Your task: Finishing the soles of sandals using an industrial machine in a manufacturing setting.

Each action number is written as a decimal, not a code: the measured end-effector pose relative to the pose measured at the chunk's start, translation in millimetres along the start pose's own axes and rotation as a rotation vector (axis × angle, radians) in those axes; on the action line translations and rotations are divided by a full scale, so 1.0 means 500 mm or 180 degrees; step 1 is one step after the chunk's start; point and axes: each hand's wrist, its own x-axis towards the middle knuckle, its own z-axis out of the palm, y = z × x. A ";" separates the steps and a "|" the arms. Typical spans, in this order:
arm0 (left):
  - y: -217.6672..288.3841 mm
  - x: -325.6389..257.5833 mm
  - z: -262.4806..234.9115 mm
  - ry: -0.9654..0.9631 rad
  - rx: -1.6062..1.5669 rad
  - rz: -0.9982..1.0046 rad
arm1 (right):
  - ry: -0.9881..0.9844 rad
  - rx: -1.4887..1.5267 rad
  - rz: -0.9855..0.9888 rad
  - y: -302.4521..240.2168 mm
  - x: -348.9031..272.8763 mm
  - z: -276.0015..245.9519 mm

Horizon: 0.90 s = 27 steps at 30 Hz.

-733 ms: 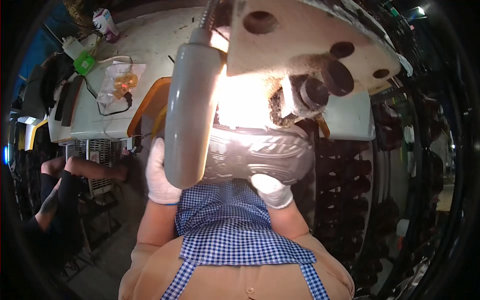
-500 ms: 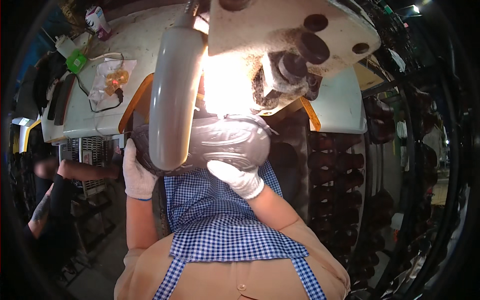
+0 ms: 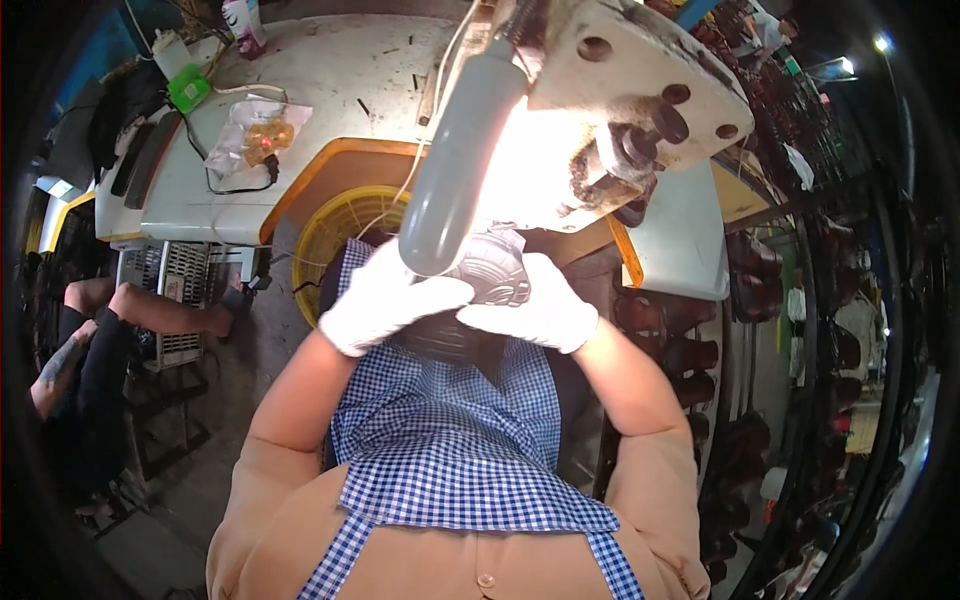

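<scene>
Between my two white-gloved hands is a dark shoe (image 3: pixel 488 272), with ridged lines catching the light on its sole. One end lies close under the head of a sewing machine (image 3: pixel 650 70); its darker part hangs down toward my apron. My left hand (image 3: pixel 390 302) grips the shoe's left side, thumb laid across it. On the other side my right hand (image 3: pixel 540 308) is closed against the shoe, its thumb pointing left. A grey tube-shaped lamp (image 3: pixel 455 170) hides part of the shoe and the left fingertips. Glare washes out the stitching area.
A yellow basket (image 3: pixel 318 228) stands below the orange-edged table (image 3: pixel 330 90). On the tabletop lie a plastic bag with amber pieces (image 3: pixel 265 138) and a green box (image 3: pixel 188 88). Racks of dark shoes (image 3: pixel 690 350) line the right. Another person's arm (image 3: pixel 62 360) shows at left.
The shoe has turned from lying crosswise to pointing one end toward the machine. My left hand has moved right and my right hand has shifted up and right along it. The basket has come into view.
</scene>
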 end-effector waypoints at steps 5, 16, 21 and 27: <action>-0.032 0.011 0.042 -0.0107 -0.1088 -0.0354 | 0.0277 -0.1716 -0.0460 -0.042 0.004 -0.051; -0.074 -0.005 0.103 0.0698 -0.2596 -0.0229 | 0.2920 0.1679 -0.0712 0.251 -0.149 0.044; -0.078 -0.014 0.115 0.0826 -0.3853 -0.0634 | 0.3305 0.1391 -0.0480 0.156 -0.221 -0.009; -0.097 -0.024 0.104 0.0183 -0.3761 -0.0622 | 0.2077 0.2738 -0.0293 0.218 -0.296 -0.028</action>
